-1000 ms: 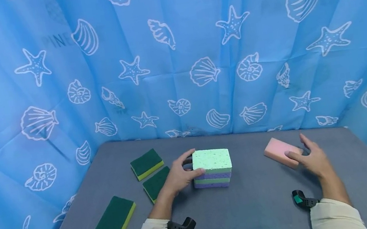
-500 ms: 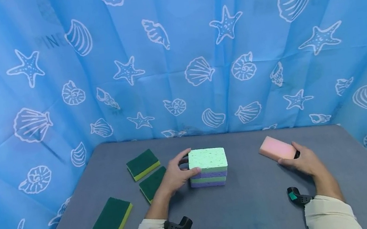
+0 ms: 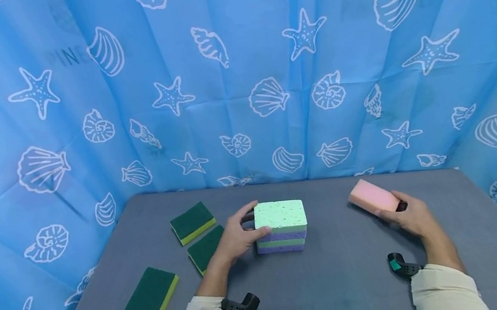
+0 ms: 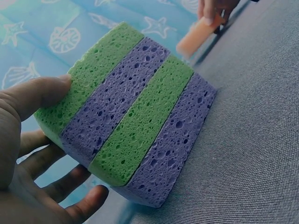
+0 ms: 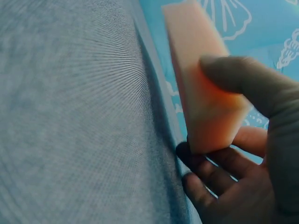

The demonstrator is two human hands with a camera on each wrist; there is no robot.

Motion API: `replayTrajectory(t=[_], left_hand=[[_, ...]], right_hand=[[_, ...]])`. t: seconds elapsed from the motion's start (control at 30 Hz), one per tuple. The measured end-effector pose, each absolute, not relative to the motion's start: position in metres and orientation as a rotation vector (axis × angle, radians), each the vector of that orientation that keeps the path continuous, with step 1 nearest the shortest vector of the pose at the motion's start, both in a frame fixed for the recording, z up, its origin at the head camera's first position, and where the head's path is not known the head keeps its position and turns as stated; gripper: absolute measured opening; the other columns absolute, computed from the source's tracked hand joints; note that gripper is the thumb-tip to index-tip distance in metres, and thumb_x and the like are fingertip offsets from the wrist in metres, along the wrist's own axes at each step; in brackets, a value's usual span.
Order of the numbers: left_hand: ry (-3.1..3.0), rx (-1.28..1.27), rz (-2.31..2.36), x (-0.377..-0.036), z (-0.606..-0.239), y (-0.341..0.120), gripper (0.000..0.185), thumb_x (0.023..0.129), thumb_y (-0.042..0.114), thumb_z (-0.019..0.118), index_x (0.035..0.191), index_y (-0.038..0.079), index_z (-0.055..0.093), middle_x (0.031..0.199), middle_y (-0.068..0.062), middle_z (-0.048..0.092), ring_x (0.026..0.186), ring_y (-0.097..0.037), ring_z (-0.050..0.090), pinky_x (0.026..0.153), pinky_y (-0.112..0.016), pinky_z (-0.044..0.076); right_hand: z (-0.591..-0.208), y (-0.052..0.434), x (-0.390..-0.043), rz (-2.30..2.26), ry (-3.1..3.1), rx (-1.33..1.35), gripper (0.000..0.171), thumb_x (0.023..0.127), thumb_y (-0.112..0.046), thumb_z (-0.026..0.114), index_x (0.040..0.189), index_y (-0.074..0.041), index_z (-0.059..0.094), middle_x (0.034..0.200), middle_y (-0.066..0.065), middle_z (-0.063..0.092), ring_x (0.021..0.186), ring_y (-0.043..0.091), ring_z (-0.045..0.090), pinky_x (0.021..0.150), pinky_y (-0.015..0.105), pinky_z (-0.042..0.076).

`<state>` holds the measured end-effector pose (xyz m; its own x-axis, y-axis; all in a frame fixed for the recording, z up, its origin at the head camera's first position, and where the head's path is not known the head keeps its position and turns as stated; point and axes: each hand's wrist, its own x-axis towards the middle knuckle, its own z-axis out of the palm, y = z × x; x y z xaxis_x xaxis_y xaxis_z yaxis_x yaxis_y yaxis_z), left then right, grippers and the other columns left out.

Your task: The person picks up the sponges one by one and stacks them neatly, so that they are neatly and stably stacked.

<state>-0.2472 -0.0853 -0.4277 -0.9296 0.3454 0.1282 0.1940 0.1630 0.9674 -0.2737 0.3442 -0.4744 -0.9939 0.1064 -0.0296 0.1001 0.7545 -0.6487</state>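
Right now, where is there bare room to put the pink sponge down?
Bare table lies between the sponge stack and the right hand gripping the pink sponge, and along the near edge. The left side is crowded with green scrub sponges.

Looks like a staged recording booth, not a real home/kitchen. Blue curtain (image 3: 235, 70) w/ white shell + starfish print hangs on 3 sides as backdrop, no walls or furniture visible. Counter (image 3: 348, 291) covered in plain grey cloth. Only props on it: sponges (image 3: 281, 225), several colours. Person wears black cam mounts (image 3: 240, 307) on both wrists. So a data-capture setup.
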Motion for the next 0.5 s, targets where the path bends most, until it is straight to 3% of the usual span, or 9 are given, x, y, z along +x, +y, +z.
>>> replayTrajectory(t=[0.17, 0.5], left_hand=[[2.297, 0.537, 1.882, -0.248, -0.429, -0.086, 0.068, 0.089, 0.01, 0.071, 0.147, -0.002, 0.036, 0.134, -0.031, 0.043, 0.113, -0.047, 0.051, 0.079, -0.043, 0.051], [2.291, 0.535, 1.89, -0.248, -0.429, -0.085, 0.068, 0.089, 0.01, 0.071, 0.147, -0.001, 0.036, 0.133, -0.03, 0.045, 0.111, -0.047, 0.052, 0.079, -0.043, 0.052]], right_hand=[[-0.472, 0.34, -0.271, 1.134, -2.866, -0.14, 0.093, 0.087, -0.046, 0.069, 0.144, 0.015, 0.026, 0.133, 0.041, 0.037, 0.112, 0.047, 0.045, 0.088, 0.058, 0.039], [-0.46, 0.33, -0.269, 1.189, -2.778, -0.109, 0.091, 0.087, -0.047, 0.068, 0.145, 0.011, 0.03, 0.135, 0.038, 0.038, 0.115, 0.049, 0.044, 0.09, 0.061, 0.039]])
